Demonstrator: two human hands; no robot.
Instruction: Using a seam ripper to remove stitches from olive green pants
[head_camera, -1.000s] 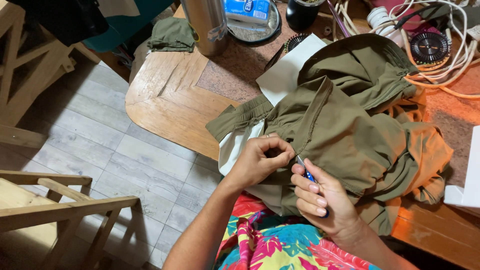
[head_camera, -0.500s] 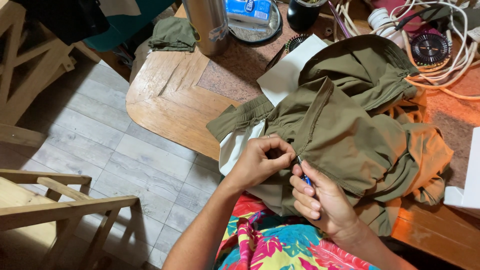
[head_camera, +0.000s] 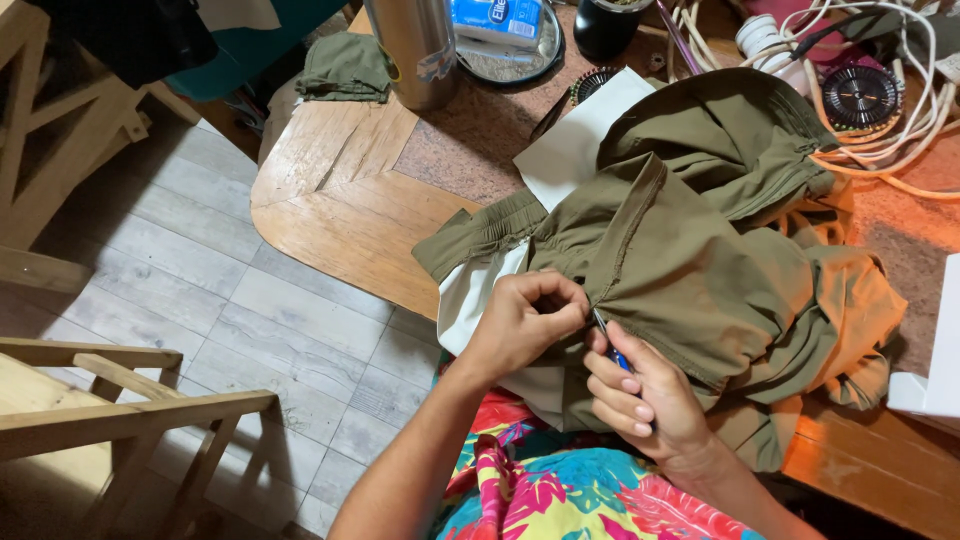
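Left hand (head_camera: 525, 322) clenched on a fold of the olive-green garment (head_camera: 690, 270) at its seam, fingertips pinching the cloth tight at the near edge. Right hand (head_camera: 640, 395) closed around a small blue-handled tool (head_camera: 612, 348), likely a seam ripper, metal tip pressed to the seam just beside the left fingers. Both hands touching, working the same spot of fabric above a lap in bright floral print cloth (head_camera: 570, 490). Garment heaped across the near edge of the wooden tabletop (head_camera: 340, 200), elastic waistband trailing off to the left, orange lining or second cloth (head_camera: 850, 290) showing under its right side. White sheet of paper (head_camera: 575, 150) partly beneath the garment, with pale fabric (head_camera: 475, 310) hanging under the waistband. Farther back on the tabletop: a stainless steel bottle (head_camera: 412, 45), a round metal tray (head_camera: 510, 45) carrying a blue-and-white packet (head_camera: 497, 18), a dark cup (head_camera: 612, 25), a folded scrap of olive cloth (head_camera: 345, 68) at the far left corner. Tangle of white cables (head_camera: 880, 140) at the upper right around a round black dial-like device (head_camera: 860, 97). Grey plank floor (head_camera: 180, 290) to the left, light wooden chair frame (head_camera: 110, 410) in the lower left corner.
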